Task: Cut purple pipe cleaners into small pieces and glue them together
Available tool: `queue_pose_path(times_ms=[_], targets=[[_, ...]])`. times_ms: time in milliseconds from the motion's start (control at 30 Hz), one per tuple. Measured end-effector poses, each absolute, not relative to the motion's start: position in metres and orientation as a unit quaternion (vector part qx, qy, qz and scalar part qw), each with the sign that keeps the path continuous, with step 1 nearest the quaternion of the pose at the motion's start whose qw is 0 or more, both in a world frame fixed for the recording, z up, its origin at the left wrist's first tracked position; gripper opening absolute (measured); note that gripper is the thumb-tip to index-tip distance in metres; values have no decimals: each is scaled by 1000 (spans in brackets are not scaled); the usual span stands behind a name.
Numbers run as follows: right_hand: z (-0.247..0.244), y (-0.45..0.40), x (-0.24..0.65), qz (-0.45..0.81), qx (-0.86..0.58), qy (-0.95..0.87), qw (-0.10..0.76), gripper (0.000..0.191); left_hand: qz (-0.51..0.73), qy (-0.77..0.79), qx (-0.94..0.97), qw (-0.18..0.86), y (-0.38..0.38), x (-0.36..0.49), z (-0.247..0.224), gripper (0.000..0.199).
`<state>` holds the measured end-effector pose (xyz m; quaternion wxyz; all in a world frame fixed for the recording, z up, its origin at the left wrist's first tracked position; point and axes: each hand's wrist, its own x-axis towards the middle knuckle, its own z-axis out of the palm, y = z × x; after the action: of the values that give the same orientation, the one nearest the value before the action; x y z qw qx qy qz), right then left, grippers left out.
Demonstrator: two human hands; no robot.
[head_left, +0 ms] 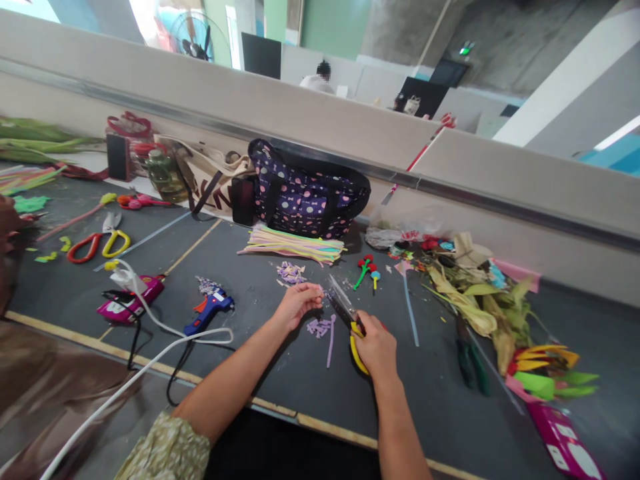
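On the dark table (425, 400), with the clock read from the left hand (299, 305), red-and-yellow scissors (120, 244) lie at ten o'clock. A magenta power box (150, 291) and a blue glue gun (213, 312) lie at nine o'clock, the glue gun nearer. A pile of purple and cream clippings (290, 272) sits just beyond the hand at about twelve o'clock, and past it a bundle of pastel strips (295, 247).

The left hand's fingertips are drawn narrow around a small purple piece (324, 291), mostly hidden. At about five o'clock lie a pile of purple clippings (317, 327) and, touching or just beside it, a purple strip (331, 347).

At four o'clock the right hand (379, 343) grips yellow-handled scissors (354, 329), blades near the left fingertips.

From the right hand, a red-and-green flower (365, 270) and a small blue-topped one (376, 279) lie at twelve o'clock, dark green pliers (470, 363) at three, dried husks (470, 303) between two and three, and another magenta box (560, 437) near four.
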<state>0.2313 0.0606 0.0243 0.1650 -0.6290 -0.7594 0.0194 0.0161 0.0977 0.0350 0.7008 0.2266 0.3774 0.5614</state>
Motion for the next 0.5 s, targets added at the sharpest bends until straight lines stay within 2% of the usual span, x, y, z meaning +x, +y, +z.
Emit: queue_pose_path(times_ms=[133, 300, 500], targets=[[27, 62, 234, -11, -637, -761, 124, 32, 582, 422, 284, 635, 104, 1, 35, 22], [23, 63, 237, -17, -646, -756, 103, 26, 626, 544, 361, 426, 117, -35, 32, 12], [19, 64, 239, -2, -658, -743, 125, 26, 519, 651, 486, 266, 119, -48, 21, 10]])
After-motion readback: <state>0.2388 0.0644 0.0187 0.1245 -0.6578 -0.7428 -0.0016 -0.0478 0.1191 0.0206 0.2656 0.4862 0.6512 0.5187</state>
